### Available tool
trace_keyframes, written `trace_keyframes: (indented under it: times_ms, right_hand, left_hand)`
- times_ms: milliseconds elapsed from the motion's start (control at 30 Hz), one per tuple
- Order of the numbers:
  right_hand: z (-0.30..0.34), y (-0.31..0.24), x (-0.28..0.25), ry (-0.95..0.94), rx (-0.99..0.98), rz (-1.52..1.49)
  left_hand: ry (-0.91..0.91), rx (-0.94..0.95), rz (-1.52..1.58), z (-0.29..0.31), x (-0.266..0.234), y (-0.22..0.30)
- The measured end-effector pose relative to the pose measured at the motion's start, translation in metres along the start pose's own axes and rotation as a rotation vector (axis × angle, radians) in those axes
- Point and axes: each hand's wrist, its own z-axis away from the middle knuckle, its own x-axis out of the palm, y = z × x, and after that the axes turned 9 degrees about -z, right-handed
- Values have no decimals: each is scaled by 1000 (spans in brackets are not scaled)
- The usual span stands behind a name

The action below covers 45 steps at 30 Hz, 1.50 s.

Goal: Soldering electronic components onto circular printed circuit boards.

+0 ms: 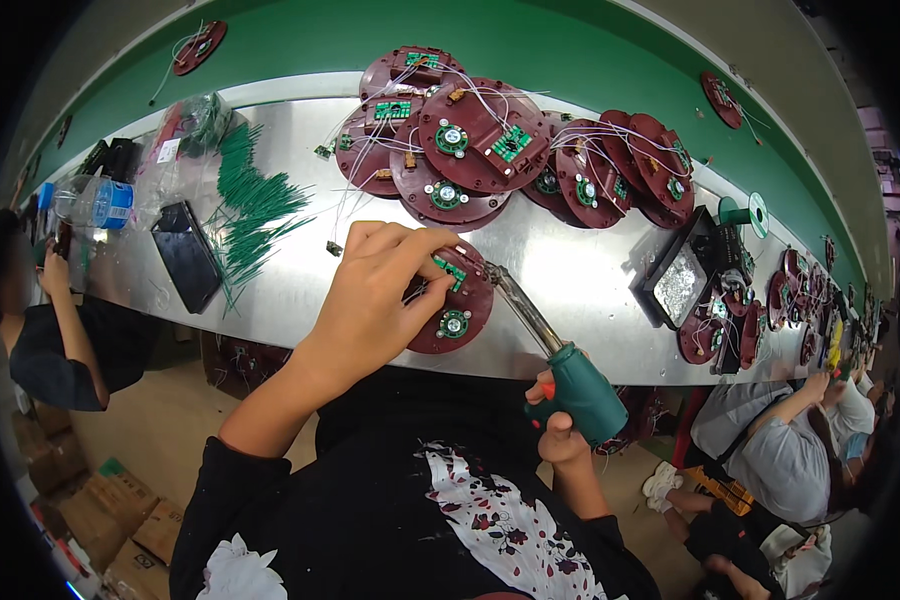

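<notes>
My right hand (564,446) grips the dark green handle of a soldering gun (588,392). Its long metal barrel slants up and left, and the tip meets the upper right edge of a round maroon plate (473,312). That plate carries a small green circuit board (452,272) and a round speaker (453,324). Over its left part lies my left hand (378,285), fingers bent and closed near the board; what they pinch is too small to make out. A small part on a thin wire (334,248) lies beside that hand.
Stacked maroon plates with wires (485,135) lie behind my hands. Cut green wires (255,205), a black phone (187,257) and a plastic bottle (105,202) are left. A black tray (678,280) and a wire spool (756,215) sit right. Co-workers sit on both sides.
</notes>
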Motion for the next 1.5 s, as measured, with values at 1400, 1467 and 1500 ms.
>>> trace_keyframes:
  times_ms: [1400,1467,1500]
  right_hand:
    - [4,11,2,13,13,-68]
    - [4,16,0,25,20,-109]
    - [5,17,0,35,27,-130]
  left_hand:
    - [-121,7,-41,-8,-9,5]
    - [-129,33,-70,-9,-10,8]
    - [-139,31,-75,-9,-9,9]
